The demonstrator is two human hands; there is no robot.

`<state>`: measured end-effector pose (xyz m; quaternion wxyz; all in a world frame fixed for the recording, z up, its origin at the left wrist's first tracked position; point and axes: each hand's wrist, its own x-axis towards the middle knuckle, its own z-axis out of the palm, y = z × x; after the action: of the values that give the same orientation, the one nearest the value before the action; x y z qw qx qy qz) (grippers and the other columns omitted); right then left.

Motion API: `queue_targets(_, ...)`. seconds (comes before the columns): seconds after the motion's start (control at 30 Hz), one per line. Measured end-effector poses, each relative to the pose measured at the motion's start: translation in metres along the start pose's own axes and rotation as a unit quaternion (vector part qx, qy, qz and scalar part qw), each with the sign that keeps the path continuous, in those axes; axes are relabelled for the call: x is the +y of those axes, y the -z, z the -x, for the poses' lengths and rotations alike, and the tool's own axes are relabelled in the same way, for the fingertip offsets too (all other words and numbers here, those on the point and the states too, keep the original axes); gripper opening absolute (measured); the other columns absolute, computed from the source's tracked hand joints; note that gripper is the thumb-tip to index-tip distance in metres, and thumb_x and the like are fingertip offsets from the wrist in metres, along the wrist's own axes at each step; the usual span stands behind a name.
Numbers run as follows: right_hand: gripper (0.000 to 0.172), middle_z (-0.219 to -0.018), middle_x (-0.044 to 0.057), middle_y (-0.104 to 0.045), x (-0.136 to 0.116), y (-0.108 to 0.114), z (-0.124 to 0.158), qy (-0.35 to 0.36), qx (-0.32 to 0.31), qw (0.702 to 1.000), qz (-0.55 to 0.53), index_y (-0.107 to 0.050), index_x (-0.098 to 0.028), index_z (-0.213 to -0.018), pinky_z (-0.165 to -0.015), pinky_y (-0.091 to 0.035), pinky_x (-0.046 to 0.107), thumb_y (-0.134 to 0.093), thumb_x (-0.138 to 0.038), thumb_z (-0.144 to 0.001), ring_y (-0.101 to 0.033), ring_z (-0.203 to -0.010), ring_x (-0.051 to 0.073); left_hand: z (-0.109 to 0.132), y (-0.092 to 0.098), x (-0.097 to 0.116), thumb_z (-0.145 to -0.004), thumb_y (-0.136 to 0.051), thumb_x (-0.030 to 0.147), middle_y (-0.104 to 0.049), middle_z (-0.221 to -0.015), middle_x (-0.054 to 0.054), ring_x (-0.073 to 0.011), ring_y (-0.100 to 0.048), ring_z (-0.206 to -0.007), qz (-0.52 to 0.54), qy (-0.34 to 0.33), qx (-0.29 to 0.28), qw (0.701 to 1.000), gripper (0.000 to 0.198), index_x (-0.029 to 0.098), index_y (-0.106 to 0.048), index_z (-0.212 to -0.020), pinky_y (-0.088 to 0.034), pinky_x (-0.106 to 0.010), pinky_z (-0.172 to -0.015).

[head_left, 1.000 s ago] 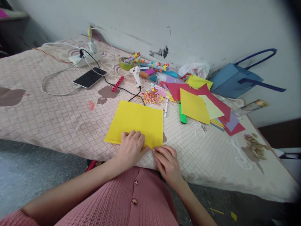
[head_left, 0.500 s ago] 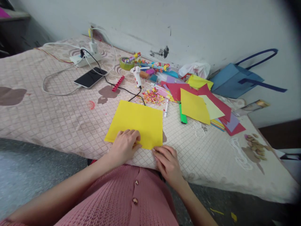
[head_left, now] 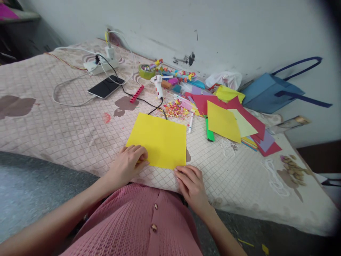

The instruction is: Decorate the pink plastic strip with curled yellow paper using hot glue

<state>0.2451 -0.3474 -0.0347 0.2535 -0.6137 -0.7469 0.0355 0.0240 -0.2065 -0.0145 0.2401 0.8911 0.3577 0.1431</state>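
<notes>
A yellow sheet of paper point(head_left: 162, 140) lies flat on the cloth-covered table in front of me. My left hand point(head_left: 130, 160) rests on its near left part, fingers curled and thumb close to the near edge. At the near right corner, my right hand point(head_left: 190, 179) has its fingers together, with the tips on the paper's edge. Beyond the sheet stands a white glue gun point(head_left: 158, 86), its black cord running down to the paper's far side. Small coloured paper scraps point(head_left: 176, 108) lie in a heap nearby.
A tablet point(head_left: 106, 87) and a white power strip point(head_left: 99, 67) lie at the left with loose cables. Right of the paper are a green cutter-like tool point(head_left: 209, 129), coloured sheets point(head_left: 223, 121) and white string point(head_left: 275, 179). A blue bag point(head_left: 270, 93) leans against the wall.
My left hand has slid left along the near edge of the yellow paper. My right hand stays at the near right corner. The view has shifted slightly.
</notes>
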Motion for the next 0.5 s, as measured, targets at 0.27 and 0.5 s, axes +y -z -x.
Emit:
queue_targets(0.27,0.033,-0.109,0.008,-0.06,-0.029,-0.011,-0.019,0.009,0.009,1.0,0.016,-0.056,-0.019,-0.117,-0.092,-0.038,0.045,-0.048,-0.017,-0.085,-0.046,-0.105,0.024,0.0,0.006,-0.002,-0.087,-0.042,0.022,-0.059,-0.085,-0.003,-0.0164,-0.052,-0.079,0.031,-0.023,-0.02,0.999,0.013,0.017,-0.053,-0.082,-0.037,-0.031,-0.072)
queue_targets(0.5,0.037,-0.113,0.009,-0.056,-0.042,-0.028,-0.035,0.035,-0.052,0.998,0.001,-0.052,-0.016,-0.123,-0.093,-0.041,0.041,-0.046,-0.021,-0.087,-0.044,-0.106,0.023,0.002,0.001,-0.006,-0.079,-0.053,0.019,-0.059,-0.083,-0.003,-0.0179,-0.053,-0.079,0.019,-0.017,0.01,1.0,0.003,0.017,-0.053,-0.081,-0.037,-0.033,-0.073)
